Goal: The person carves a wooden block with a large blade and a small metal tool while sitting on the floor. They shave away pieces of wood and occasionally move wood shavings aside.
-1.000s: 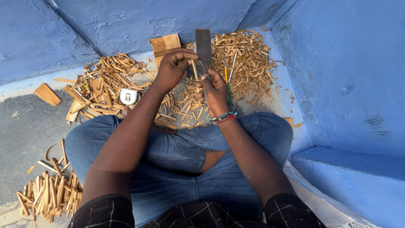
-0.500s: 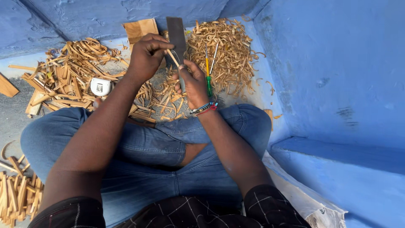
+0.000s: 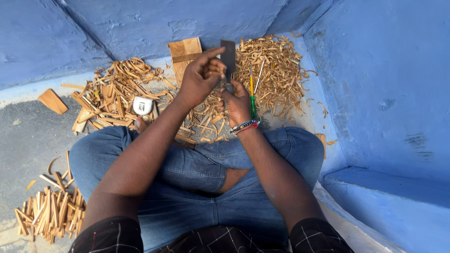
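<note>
1. Right hand (image 3: 237,104): clenched on a flat, dark rectangular blade (image 3: 228,58), upright above curled wood shavings (image 3: 276,70);
2. Left hand (image 3: 201,75): pinching the blade's edge;
3. Blue walls (image 3: 384,75) close on the right.

Soft, even daylight fills the scene, bright without harsh glare. The blue walls (image 3: 384,70) reflect a cool tint. Shadows are faint and diffuse, darkest under the arms and between the legs (image 3: 187,173). The wood shavings (image 3: 276,70) are sharp, as are the hands. Wide-angle distortion bends the wall lines and stretches the edges. The checked sleeves at the bottom edge are slightly soft, being closest to the lens.
</note>
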